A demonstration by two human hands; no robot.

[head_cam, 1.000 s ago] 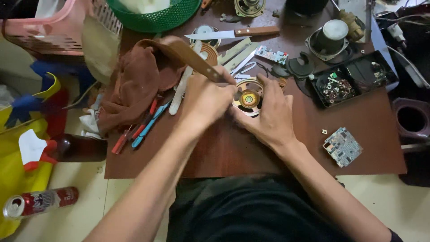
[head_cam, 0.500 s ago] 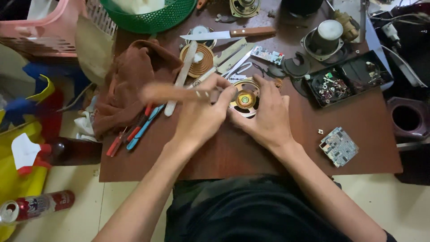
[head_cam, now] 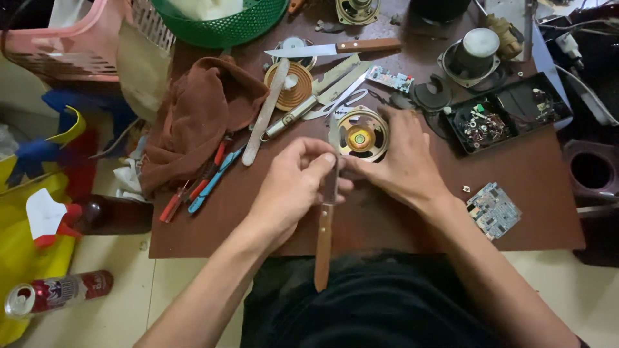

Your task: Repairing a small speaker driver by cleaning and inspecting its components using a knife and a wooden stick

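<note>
The left hand [head_cam: 298,183] gripped a knife [head_cam: 325,222], handle toward six o'clock; the right hand [head_cam: 400,161] clasped the speaker [head_cam: 361,135].

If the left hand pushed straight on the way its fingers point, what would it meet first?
Probably the small round speaker with the yellow centre: the left hand, pinching the blade of a wooden-handled knife, points up-right at it. The right hand lies alongside; depth is unclear.
</note>
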